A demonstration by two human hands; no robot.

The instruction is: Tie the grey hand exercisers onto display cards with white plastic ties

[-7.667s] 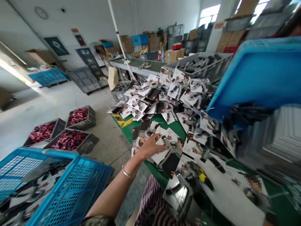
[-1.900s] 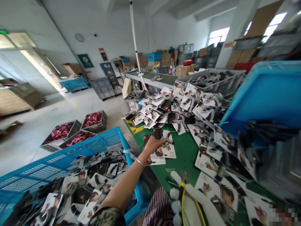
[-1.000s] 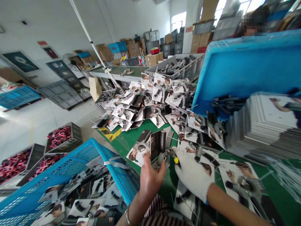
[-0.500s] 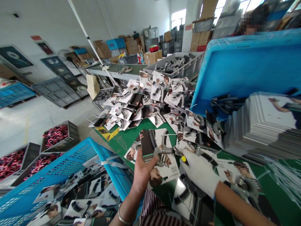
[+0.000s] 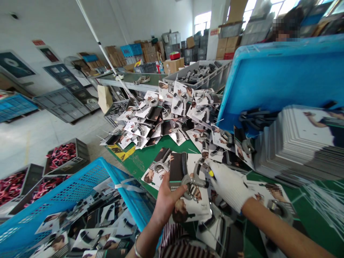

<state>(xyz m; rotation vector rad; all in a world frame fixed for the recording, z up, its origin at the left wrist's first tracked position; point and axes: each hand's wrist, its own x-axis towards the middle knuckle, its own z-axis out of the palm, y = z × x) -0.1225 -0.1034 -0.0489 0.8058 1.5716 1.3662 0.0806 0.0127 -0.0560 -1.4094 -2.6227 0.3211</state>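
Observation:
My left hand (image 5: 170, 195) pinches a printed card (image 5: 199, 208) with a grey hand grip strengthener (image 5: 192, 186) on it, thumb across the spring end. My right hand (image 5: 228, 184), in a white glove, is closed round a small tool with a yellow part (image 5: 211, 173), apparently cutters; fingers hide most of it. Its tip is by the grip's upper right handle. A thin white strip (image 5: 192, 150) shows just above the card. Behind the left hand lies another carded grip strengthener (image 5: 161, 166). More lie under and beside my right hand.
Carded grips (image 5: 177, 104) pile up at the table's far end. On the right stand a stack of cards (image 5: 298, 136), a blue bin (image 5: 279, 75) and loose white ties (image 5: 325, 208). A blue basket (image 5: 100, 168) of carded grips is at lower left. Grey crates hold pink grips (image 5: 61, 156).
The held card has moved slightly right and turned more upright. My right hand's tool has shifted up to the grip's upper handle. The white strip now appears separate from the card.

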